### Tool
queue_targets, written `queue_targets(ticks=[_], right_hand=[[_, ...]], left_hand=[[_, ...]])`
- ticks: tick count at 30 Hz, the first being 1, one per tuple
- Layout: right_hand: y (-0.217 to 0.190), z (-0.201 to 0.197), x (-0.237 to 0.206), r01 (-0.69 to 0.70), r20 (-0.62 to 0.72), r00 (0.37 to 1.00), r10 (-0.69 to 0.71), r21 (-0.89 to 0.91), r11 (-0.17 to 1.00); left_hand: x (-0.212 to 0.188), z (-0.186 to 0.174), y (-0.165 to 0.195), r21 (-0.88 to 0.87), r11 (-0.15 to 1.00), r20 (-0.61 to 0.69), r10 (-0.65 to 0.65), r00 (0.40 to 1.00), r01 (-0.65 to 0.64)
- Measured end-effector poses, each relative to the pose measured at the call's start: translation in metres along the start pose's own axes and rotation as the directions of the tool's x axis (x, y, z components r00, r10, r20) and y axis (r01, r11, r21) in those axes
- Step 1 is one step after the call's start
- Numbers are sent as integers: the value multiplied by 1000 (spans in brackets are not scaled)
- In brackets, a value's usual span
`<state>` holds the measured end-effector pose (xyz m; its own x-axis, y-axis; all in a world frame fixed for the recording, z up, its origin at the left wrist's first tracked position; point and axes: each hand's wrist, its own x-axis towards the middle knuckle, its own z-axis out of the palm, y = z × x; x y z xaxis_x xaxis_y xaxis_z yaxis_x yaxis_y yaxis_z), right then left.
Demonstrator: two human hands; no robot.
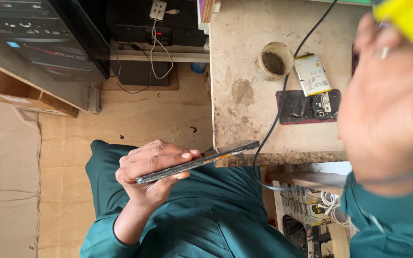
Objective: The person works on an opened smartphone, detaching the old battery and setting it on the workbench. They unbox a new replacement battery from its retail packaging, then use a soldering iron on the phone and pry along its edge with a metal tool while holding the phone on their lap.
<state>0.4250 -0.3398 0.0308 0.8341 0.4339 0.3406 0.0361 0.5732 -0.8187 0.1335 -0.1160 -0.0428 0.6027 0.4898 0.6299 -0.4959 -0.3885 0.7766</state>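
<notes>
The left hand (151,167) has its grip clamped on a thin dark phone panel (199,161), held edge-on just left of the desk (244,110), its far tip touching the desk's front edge. This reads as a mid-repair hold; the next move would call for keeping the panel steady. On the desk sit a round cup of dark residue (274,60), a pale rectangular battery (311,74) and a dark opened phone body (308,106). The right hand (390,105), blurred, is raised above the desk with its grip closed on a yellow tool (409,16).
</notes>
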Motion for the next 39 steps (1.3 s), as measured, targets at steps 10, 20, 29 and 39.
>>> queue_targets(ticks=[10, 20, 29, 39], right_hand=[[26, -21, -135, 227, -310, 908, -280, -197, 954], [64, -50, -161, 347, -341, 813, -472, -368, 863], [87, -44, -141, 411, -342, 671, -658, -566, 714], [88, -36, -138, 518, -243, 689, -683, -494, 699]], left_hand=[[9, 21, -15, 77, 997, 75, 27, 997, -33], [18, 48, -33, 95, 995, 146, -6, 989, -8], [16, 67, -40, 97, 995, 138, -16, 990, 2], [14, 75, -48, 87, 996, 118, -23, 993, 13]])
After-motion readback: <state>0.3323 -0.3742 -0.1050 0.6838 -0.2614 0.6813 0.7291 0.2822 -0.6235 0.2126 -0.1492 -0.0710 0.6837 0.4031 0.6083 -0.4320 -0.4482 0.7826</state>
